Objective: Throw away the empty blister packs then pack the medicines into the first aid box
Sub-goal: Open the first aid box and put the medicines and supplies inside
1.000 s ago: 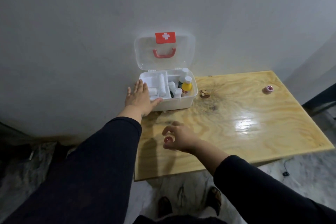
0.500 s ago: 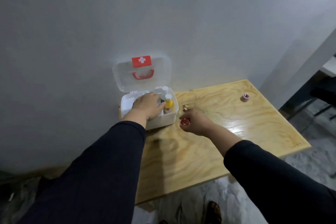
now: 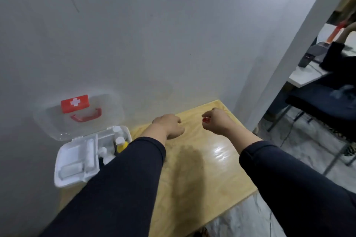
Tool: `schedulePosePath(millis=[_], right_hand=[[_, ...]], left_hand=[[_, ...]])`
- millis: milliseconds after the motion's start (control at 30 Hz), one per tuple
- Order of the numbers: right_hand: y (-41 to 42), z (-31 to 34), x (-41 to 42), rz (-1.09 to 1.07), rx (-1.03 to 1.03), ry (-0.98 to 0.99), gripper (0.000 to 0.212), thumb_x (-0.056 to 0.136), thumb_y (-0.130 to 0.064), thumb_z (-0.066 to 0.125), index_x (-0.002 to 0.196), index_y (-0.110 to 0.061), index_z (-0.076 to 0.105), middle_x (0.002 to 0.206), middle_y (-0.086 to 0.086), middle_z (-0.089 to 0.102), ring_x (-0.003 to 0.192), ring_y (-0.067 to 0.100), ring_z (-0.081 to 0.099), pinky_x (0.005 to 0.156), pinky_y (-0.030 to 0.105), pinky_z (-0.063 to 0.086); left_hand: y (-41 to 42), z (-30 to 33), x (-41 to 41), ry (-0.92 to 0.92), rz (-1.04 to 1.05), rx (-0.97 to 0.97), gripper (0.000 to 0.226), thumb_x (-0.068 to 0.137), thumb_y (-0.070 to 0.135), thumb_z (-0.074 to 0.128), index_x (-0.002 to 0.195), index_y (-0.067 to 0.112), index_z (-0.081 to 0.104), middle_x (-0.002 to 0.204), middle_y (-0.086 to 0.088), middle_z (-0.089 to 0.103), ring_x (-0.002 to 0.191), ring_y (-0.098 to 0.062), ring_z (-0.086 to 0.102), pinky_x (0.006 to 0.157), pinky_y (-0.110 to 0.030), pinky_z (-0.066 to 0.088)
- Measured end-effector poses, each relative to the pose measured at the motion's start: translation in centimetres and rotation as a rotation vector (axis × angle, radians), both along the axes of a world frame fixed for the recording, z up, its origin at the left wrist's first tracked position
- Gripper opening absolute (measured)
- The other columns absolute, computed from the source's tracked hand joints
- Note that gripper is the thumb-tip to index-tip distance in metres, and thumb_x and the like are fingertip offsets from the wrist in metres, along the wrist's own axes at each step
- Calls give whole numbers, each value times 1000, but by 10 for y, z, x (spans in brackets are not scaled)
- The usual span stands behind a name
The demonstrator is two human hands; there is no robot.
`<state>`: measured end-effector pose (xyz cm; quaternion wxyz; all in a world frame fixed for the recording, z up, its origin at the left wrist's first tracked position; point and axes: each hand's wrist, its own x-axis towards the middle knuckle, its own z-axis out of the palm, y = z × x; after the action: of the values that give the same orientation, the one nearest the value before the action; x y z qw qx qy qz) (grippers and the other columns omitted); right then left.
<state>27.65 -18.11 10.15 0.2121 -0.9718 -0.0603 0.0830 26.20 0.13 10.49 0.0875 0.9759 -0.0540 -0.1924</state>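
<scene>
First aid box (image 3: 77, 161) sits at far-left corner of wooden table (image 3: 202, 179), against the wall; clear lid (image 3: 77, 115) w/ red cross label and red handle stands raised behind it; inside, white rolls in left compartments, small bottles incl. a yellow one (image 3: 121, 145) on the right, partly hidden by L sleeve. L hand (image 3: 169, 126) hovers over table centre, right of box, fingers curled under, nothing seen in it. R hand (image 3: 216, 121) further right, near table's far-right end, fingers bent round a small red item (image 3: 206, 120); can't tell what it is.
</scene>
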Motion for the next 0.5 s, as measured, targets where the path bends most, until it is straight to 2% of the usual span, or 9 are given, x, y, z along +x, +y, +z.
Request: schedulePosePath(millis=[167, 300, 500], right_hand=[[-44, -24, 49, -53, 35, 58, 38, 86, -16, 55, 122, -11, 61, 117, 10, 66, 104, 26, 64, 88, 32, 52], [-63, -52, 78, -59, 34, 72, 36, 87, -16, 54, 123, -14, 61, 119, 10, 60, 108, 27, 59, 83, 25, 43], [-67, -83, 92, 12, 68, 111, 35, 87, -14, 55, 122, -14, 60, 114, 10, 58, 103, 27, 60, 89, 32, 47]], left_hand=[[-47, -21, 50, 70, -5, -14, 53, 90, 46, 47, 139, 27, 47, 147, 1, 47, 133, -24, 46, 105, -38, 41], [-74, -48, 71, 130, 2, -48, 54, 90, 48, 48, 139, 25, 49, 142, 1, 53, 129, -24, 50, 103, -38, 44], [-92, -66, 80, 168, 38, -78, 54, 90, 47, 48, 139, 24, 48, 137, 3, 57, 125, -22, 53, 103, -39, 45]])
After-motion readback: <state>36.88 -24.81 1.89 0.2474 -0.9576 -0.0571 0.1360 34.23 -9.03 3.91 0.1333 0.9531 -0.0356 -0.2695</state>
